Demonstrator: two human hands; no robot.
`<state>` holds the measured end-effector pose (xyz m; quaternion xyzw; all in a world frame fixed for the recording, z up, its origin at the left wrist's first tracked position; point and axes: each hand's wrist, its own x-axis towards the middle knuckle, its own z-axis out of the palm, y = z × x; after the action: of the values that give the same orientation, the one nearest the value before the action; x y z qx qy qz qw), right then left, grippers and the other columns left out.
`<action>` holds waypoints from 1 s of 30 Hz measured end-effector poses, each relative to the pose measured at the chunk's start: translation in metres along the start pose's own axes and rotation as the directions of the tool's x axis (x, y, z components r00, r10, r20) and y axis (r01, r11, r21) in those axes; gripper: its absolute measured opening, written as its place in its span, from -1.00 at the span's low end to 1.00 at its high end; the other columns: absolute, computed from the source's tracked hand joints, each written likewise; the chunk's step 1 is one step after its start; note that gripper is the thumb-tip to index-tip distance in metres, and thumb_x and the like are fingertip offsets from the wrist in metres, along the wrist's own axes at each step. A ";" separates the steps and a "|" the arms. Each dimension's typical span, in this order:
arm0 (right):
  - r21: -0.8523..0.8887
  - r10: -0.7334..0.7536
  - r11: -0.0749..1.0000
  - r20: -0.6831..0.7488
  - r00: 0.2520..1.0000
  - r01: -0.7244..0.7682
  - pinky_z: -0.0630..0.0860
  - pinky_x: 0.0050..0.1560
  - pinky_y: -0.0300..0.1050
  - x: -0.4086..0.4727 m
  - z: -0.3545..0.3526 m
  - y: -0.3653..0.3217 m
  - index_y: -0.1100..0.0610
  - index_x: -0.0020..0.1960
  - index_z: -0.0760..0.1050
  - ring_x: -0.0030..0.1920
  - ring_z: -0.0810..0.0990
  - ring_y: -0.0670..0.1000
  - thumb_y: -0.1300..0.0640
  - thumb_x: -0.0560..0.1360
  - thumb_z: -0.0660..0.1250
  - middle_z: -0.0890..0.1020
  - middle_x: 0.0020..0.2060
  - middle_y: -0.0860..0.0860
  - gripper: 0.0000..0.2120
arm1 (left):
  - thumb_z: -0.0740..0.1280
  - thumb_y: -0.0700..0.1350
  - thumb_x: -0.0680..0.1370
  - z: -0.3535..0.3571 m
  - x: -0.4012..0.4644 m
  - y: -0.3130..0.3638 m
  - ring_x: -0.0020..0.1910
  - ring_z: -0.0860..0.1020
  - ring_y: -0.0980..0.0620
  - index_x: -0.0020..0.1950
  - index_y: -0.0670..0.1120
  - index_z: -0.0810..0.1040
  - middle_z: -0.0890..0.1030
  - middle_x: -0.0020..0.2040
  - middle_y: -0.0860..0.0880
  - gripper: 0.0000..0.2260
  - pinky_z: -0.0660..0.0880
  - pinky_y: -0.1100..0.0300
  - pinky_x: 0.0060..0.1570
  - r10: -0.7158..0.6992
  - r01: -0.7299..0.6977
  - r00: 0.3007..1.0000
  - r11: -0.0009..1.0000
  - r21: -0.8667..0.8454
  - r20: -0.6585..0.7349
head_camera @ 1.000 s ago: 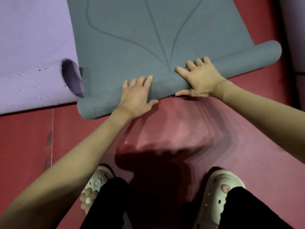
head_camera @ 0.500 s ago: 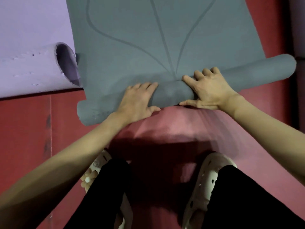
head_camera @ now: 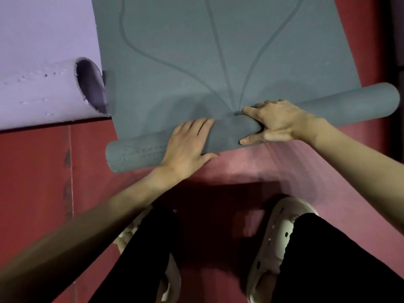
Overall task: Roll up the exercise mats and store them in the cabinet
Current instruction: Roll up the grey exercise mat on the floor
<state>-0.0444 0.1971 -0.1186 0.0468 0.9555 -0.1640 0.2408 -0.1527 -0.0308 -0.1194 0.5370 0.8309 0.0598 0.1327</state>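
Looking down from head height, a person bends over a grey exercise mat (head_camera: 218, 62) lying on a pink mat (head_camera: 273, 167) on a red floor (head_camera: 32, 171). The near end of the grey mat is wound into a roll (head_camera: 231, 133) that runs from lower left to upper right; the rest lies flat beyond it, marked with curved lines. The left hand (head_camera: 185, 145) rests on the roll with fingers straight, palm pressing down. The right hand (head_camera: 275, 121) has a grip on the roll, fingers curled over the top and thumb beneath the near side. To the left, a lilac mat (head_camera: 39, 90) lies partly rolled, its open end facing the grey mat. Black trousers and pale clogs (head_camera: 275, 241) show at the bottom.
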 end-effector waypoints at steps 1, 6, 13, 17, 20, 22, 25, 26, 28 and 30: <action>0.013 0.002 1.000 0.013 1.000 -0.003 0.42 0.15 0.07 0.002 -0.001 0.001 -0.10 0.36 0.29 0.14 0.54 0.16 -0.52 0.33 0.15 0.57 0.10 0.03 -0.26 | 0.52 0.17 0.34 -0.001 0.002 -0.002 0.25 0.48 -0.17 0.42 -0.18 0.38 0.50 0.32 -0.12 -0.23 0.35 -0.04 0.28 -0.009 0.010 1.000 0.999 -0.041 0.017; -0.004 0.006 1.000 -0.059 0.998 -0.006 0.42 0.07 0.01 -0.002 0.000 0.003 -0.02 0.34 0.33 0.08 0.55 0.14 -0.59 0.28 0.02 0.58 0.01 0.07 -0.14 | 0.50 0.22 0.34 -0.009 0.019 -0.016 0.34 0.42 -0.11 0.48 -0.10 0.35 0.45 0.39 -0.04 -0.19 0.23 0.09 0.35 0.003 0.025 0.986 0.987 -0.160 0.169; -0.238 -0.021 0.968 -0.375 0.927 -0.074 0.29 0.22 0.13 -0.011 0.026 -0.010 0.22 0.39 0.34 0.12 0.48 0.22 -0.54 0.37 0.00 0.50 0.14 0.19 -0.04 | 0.58 0.17 0.27 -0.030 0.060 -0.039 0.19 0.53 -0.01 0.35 -0.04 0.51 0.58 0.19 -0.02 -0.30 0.41 0.08 0.24 0.031 0.123 0.921 0.923 -0.365 0.388; -0.245 0.020 0.961 -0.401 0.916 -0.128 0.28 0.21 0.18 -0.006 0.030 -0.015 0.15 0.43 0.31 0.11 0.45 0.22 -0.51 0.43 -0.03 0.48 0.19 0.17 -0.12 | 0.54 0.18 0.32 -0.032 0.065 -0.040 0.17 0.51 0.01 0.35 0.02 0.49 0.56 0.19 0.02 -0.35 0.42 0.10 0.23 0.043 0.110 0.905 0.937 -0.330 0.423; -0.235 0.037 0.964 -0.348 0.937 -0.125 0.31 0.15 0.18 0.001 0.021 -0.012 0.12 0.41 0.32 0.08 0.47 0.23 -0.51 0.41 -0.05 0.50 0.15 0.16 -0.13 | 0.47 0.22 0.38 -0.028 0.054 -0.037 0.30 0.44 -0.07 0.43 -0.04 0.40 0.49 0.31 -0.04 -0.29 0.36 0.04 0.32 -0.010 0.088 0.946 0.970 -0.227 0.324; -0.210 0.059 0.970 -0.292 0.955 -0.124 0.32 0.14 0.17 0.007 0.011 -0.008 0.08 0.42 0.31 0.09 0.48 0.23 -0.55 0.35 -0.09 0.50 0.13 0.14 -0.08 | 0.44 0.20 0.42 -0.026 0.040 -0.031 0.34 0.40 -0.13 0.46 -0.10 0.35 0.44 0.38 -0.09 -0.28 0.31 -0.02 0.36 -0.035 0.063 0.984 0.985 -0.162 0.173; -0.121 0.107 0.985 -0.145 0.984 -0.125 0.30 0.20 0.14 0.020 -0.009 -0.002 -0.03 0.42 0.26 0.15 0.46 0.19 -0.63 0.22 -0.10 0.49 0.15 0.07 -0.02 | 0.43 0.20 0.41 -0.019 0.021 -0.022 0.41 0.31 -0.14 0.54 -0.12 0.20 0.34 0.45 -0.12 -0.18 0.18 -0.02 0.42 -0.023 0.021 0.999 0.999 0.044 0.046; -0.084 0.119 0.988 -0.090 0.989 -0.127 0.29 0.22 0.12 0.023 -0.015 -0.001 -0.05 0.41 0.25 0.18 0.44 0.16 -0.67 0.19 -0.07 0.49 0.15 0.05 0.00 | 0.44 0.19 0.41 -0.015 0.018 -0.022 0.44 0.28 -0.12 0.56 -0.12 0.14 0.32 0.47 -0.10 -0.14 0.13 -0.02 0.45 -0.021 0.018 0.999 0.997 0.074 0.039; -0.039 0.124 0.991 -0.021 0.992 -0.124 0.27 0.26 0.10 0.028 -0.021 0.001 -0.09 0.42 0.25 0.20 0.43 0.13 -0.63 0.17 -0.04 0.49 0.15 0.03 -0.02 | 0.46 0.13 0.42 -0.013 0.020 -0.023 0.46 0.24 -0.08 0.57 -0.09 0.11 0.30 0.48 -0.05 -0.15 0.06 0.02 0.46 -0.037 0.035 0.999 0.998 0.055 0.031; -0.026 0.124 0.992 -0.028 0.992 -0.124 0.26 0.27 0.08 0.028 -0.020 0.002 -0.08 0.43 0.26 0.22 0.43 0.13 -0.62 0.20 -0.02 0.49 0.16 0.04 -0.03 | 0.47 0.06 0.43 -0.016 0.026 -0.025 0.47 0.23 -0.05 0.57 -0.06 0.13 0.29 0.50 -0.02 -0.18 0.02 0.08 0.45 -0.073 0.074 0.996 0.997 -0.005 0.051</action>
<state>-0.0778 0.2061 -0.1163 0.1048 0.9560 -0.1346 0.2385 -0.1894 -0.0171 -0.1145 0.5070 0.8463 0.0439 0.1577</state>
